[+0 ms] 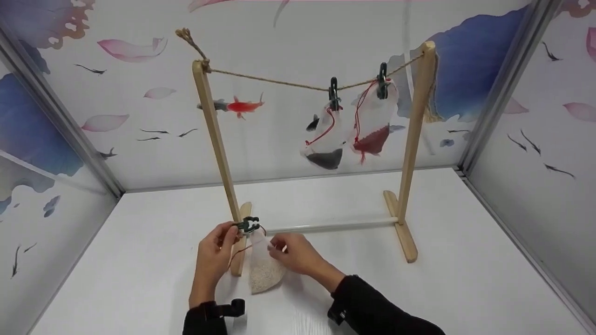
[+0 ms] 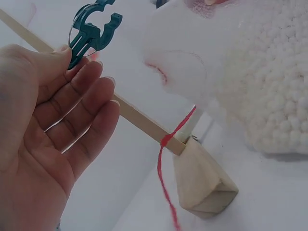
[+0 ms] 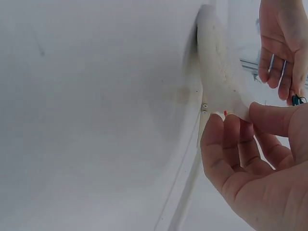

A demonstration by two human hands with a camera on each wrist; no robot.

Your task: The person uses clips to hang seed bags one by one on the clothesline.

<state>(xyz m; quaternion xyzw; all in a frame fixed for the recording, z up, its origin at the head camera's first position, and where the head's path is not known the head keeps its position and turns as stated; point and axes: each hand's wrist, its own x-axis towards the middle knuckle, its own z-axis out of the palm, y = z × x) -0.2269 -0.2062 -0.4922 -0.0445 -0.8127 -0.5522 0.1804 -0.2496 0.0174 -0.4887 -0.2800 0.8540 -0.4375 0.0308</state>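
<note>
My left hand pinches a dark green clothes clip between thumb and forefinger, its curved ends pointing away from the palm; the other fingers are loosely bent. A sheer white drawstring bag with pale, bead-like grains in its bottom hangs from my right hand, whose thumb and fingertips pinch its edge. A red drawstring dangles from the bag. In the left wrist view the clip stands apart from the bag. The right wrist view shows the bag side-on, with the left hand beyond it.
A wooden stand has a left post and a right post, joined by a sagging rope. Clips hold a bag with dark contents and a bag with red contents on the rope. Printed panels enclose the white table.
</note>
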